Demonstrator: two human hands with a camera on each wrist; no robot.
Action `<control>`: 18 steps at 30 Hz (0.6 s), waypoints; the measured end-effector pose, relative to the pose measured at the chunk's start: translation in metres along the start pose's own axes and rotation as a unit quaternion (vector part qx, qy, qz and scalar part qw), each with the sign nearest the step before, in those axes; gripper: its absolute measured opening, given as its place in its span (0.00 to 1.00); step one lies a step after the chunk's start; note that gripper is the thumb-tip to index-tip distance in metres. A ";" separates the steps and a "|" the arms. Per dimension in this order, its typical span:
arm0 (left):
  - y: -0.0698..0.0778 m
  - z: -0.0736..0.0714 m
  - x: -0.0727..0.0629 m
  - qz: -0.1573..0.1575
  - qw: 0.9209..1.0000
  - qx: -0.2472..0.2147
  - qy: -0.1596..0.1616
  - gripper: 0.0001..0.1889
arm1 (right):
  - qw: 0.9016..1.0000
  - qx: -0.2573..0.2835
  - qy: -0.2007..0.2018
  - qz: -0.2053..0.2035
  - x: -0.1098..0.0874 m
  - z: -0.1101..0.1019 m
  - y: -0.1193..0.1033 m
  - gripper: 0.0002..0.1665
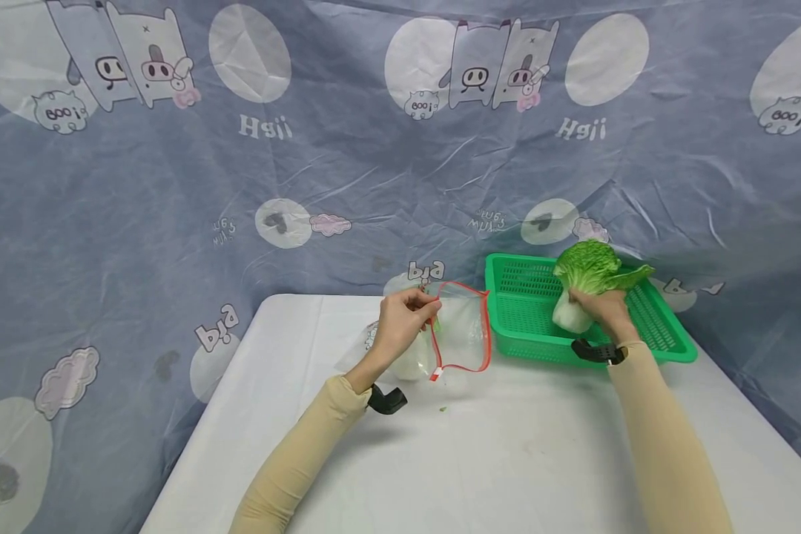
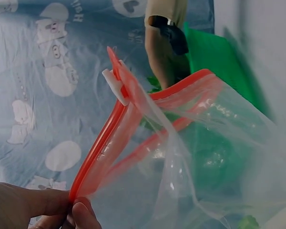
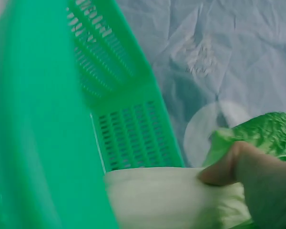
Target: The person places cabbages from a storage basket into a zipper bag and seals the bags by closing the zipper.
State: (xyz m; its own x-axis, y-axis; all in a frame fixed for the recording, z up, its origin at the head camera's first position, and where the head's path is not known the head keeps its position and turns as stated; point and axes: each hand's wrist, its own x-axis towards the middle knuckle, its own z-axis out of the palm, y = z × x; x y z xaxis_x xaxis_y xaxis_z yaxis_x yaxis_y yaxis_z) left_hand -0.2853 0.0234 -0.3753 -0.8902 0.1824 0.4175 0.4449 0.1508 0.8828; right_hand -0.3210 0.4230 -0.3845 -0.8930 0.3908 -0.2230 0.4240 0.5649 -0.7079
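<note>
A clear zip bag (image 1: 463, 334) with a red zip edge stands with its mouth spread towards the green basket. My left hand (image 1: 400, 319) pinches the red edge between thumb and fingers; the white slider (image 2: 115, 87) shows in the left wrist view. Something pale with a bit of green (image 1: 411, 361) lies inside the bag, partly behind my hand. Over the green basket (image 1: 521, 343), my right hand (image 1: 604, 310) grips a leafy cabbage (image 1: 587, 263) round its white stem, leaves upward. In the right wrist view the white stem (image 3: 152, 195) is beside the basket's wall.
A white table (image 1: 507, 452) bears the bag and the basket. Behind it hangs a grey-blue patterned cloth (image 1: 374, 163). A tiny green scrap (image 1: 443, 409) lies in front of the bag.
</note>
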 end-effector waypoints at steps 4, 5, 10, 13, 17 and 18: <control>-0.001 0.000 0.000 0.001 1.000 -0.004 -0.002 0.06 | 0.996 0.042 0.076 -0.027 -0.010 0.007 -0.005 0.68; -0.001 0.000 0.000 0.002 1.000 -0.005 -0.002 0.06 | 0.994 0.052 0.092 -0.037 -0.012 0.008 -0.007 0.67; -0.001 0.001 0.001 -0.001 1.000 -0.023 0.000 0.07 | 0.982 0.083 0.147 -0.085 -0.032 0.010 -0.020 0.60; -0.002 0.002 0.002 -0.003 0.999 -0.041 0.003 0.08 | 0.977 0.103 0.155 -0.108 -0.054 0.015 -0.031 0.57; -0.002 0.002 0.001 0.003 0.999 -0.044 0.008 0.08 | 0.968 0.136 0.158 -0.143 -0.087 0.030 -0.048 0.53; -0.002 0.002 0.001 0.006 0.999 -0.041 0.009 0.07 | 0.965 0.142 0.158 -0.151 -0.095 0.035 -0.052 0.52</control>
State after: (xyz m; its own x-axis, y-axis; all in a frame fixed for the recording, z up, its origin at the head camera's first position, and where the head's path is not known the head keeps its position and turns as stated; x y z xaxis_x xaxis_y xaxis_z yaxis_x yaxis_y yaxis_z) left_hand -0.2867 0.0258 -0.3767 -0.8872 0.1656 0.4306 0.4459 0.0685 0.8925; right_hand -0.2635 0.3310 -0.3506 -0.8597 0.4671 0.2069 0.0526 0.4839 -0.8736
